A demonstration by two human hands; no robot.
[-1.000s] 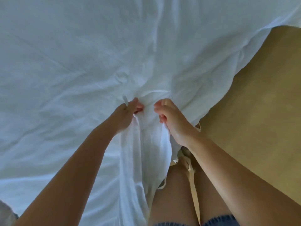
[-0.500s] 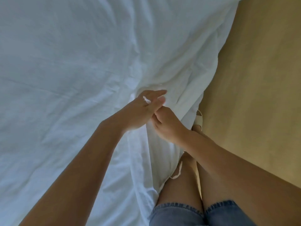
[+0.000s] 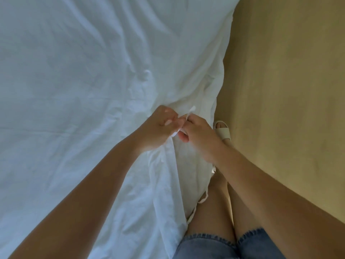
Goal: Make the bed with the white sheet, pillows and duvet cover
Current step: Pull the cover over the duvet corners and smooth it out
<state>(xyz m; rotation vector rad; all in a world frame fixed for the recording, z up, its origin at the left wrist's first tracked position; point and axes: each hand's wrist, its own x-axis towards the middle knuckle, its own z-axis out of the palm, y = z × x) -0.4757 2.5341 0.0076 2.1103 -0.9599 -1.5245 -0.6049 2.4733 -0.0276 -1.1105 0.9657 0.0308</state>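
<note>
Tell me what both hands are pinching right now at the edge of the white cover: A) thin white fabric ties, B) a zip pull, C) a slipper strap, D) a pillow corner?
A: the left hand and right hand meet over the duvet cover, each with a grip on thin white fabric ties; one tie end sticks up between them.

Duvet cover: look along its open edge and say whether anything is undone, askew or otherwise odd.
Yes. Below the left hand and right hand, which pinch one white tie, other ties hang loose along the duvet cover edge, and the cloth lies creased.
</note>
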